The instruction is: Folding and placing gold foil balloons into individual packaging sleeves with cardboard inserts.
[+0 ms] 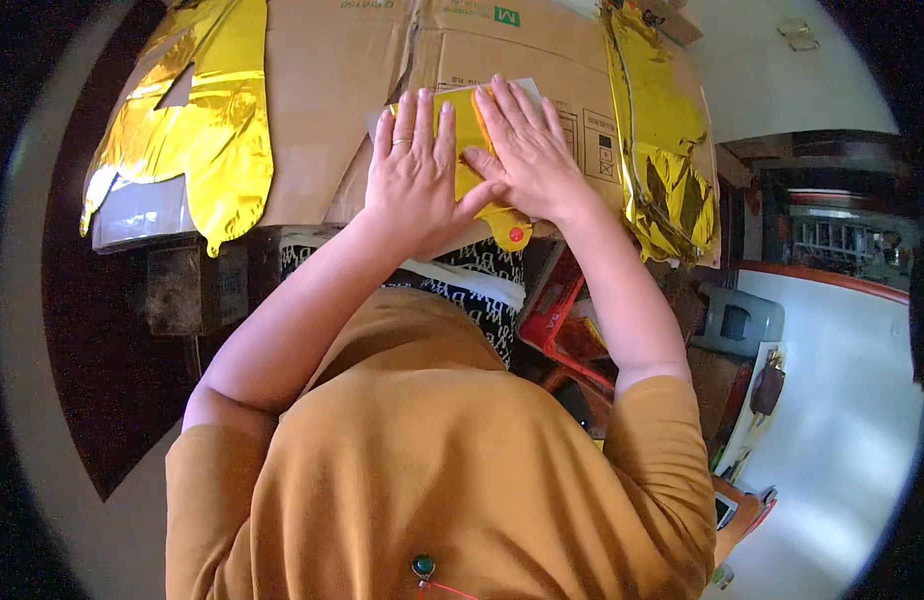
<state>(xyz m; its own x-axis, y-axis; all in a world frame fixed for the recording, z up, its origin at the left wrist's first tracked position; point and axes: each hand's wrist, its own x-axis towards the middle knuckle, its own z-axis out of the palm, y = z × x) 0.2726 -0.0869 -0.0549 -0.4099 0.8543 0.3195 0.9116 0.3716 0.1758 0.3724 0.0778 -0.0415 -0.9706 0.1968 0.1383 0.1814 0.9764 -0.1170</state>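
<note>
My left hand point(412, 180) lies flat, fingers stretched out, on a folded piece of yellow-gold foil point(469, 120) that looks like a flat foil balloon. Beside it my right hand point(530, 155) is also flat and open, pressing the foil's right part. The two thumbs come close together over the lower part. A rounded foil tab with a red dot point(518, 235) sticks out toward me below the hands. Under the foil, corners of a pale sheet point(525, 90) show. Most of the foil is hidden by my hands.
Flattened cardboard point(327, 100) covers the table. Shiny gold foil balloons point(227, 130) hang over its left edge, and a stack of gold foil pieces point(662, 120) lies along the right. Below right are a red-edged package point(554, 320) and a grey plastic stool point(747, 318).
</note>
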